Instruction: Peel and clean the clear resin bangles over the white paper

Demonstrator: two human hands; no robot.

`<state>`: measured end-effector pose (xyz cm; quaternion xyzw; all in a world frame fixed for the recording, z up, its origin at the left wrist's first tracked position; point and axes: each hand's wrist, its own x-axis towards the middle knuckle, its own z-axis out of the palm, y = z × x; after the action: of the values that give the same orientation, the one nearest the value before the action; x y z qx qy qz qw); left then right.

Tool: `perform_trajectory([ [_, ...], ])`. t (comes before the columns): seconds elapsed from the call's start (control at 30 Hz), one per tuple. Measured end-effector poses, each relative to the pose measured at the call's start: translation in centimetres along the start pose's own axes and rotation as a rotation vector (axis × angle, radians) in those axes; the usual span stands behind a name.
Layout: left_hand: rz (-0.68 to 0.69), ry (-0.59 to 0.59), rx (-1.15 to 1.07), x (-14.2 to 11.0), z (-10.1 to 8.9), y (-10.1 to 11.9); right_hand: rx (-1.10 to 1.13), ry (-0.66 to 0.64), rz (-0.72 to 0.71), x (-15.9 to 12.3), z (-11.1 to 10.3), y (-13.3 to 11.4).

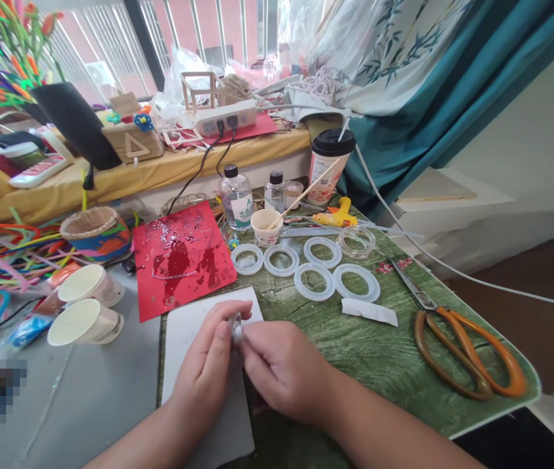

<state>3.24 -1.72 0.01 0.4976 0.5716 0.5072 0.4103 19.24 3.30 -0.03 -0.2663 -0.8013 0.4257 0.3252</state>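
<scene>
Just above a white card [182, 329], a small shiny clear piece [236, 329], seemingly light, slippery and fragile, best taken by its edges, held between the nearly closed left hand [203, 365] and right hand [281, 371], near pale rings [295, 280] on a green mat [379, 352]

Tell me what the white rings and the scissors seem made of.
The rings look like frosted silicone or soft plastic: light passes through them. The scissors seem to have glossy plastic handles and a steel blade, going by its grey metallic shine.
</scene>
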Motion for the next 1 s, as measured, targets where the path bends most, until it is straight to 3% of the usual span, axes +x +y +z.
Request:
perform_trajectory([
  [0.07,-0.018,0.046,-0.033,0.1,-0.1,-0.1,0.070,0.073,0.158,0.1,0.0,0.0],
  [0.13,0.015,0.040,-0.010,0.1,-0.1,-0.1,0.132,0.063,0.223,0.2,0.1,-0.1],
  [0.27,0.070,-0.093,0.042,0.0,-0.1,0.0,0.107,-0.040,0.089,-0.1,0.3,-0.4],
  [0.33,0.077,-0.139,0.035,-0.2,-0.2,-0.1,0.081,-0.022,0.051,-0.2,0.4,-0.3],
  [0.53,0.199,-0.285,0.131,-0.3,-1.3,-0.8,0.317,0.060,0.191,0.1,0.4,-0.1],
  [0.63,0.264,-0.261,0.209,0.0,-1.4,-0.8,0.349,0.077,0.209,0.0,0.3,-0.2],
  [0.8,0.103,-0.182,0.117,0.1,-0.7,-0.1,-0.044,-0.013,-0.147,-0.3,0.0,-0.2],
  [0.83,0.072,-0.164,0.094,0.1,-0.6,0.1,-0.060,0.004,-0.138,-0.3,0.0,-0.1],
  [0.93,0.021,-0.107,0.086,0.2,-0.3,0.2,-0.004,0.115,0.071,-0.2,0.2,-0.2],
  [1.0,0.020,-0.106,0.094,0.4,-0.3,0.2,-0.012,0.118,0.066,-0.2,0.3,-0.3],
])
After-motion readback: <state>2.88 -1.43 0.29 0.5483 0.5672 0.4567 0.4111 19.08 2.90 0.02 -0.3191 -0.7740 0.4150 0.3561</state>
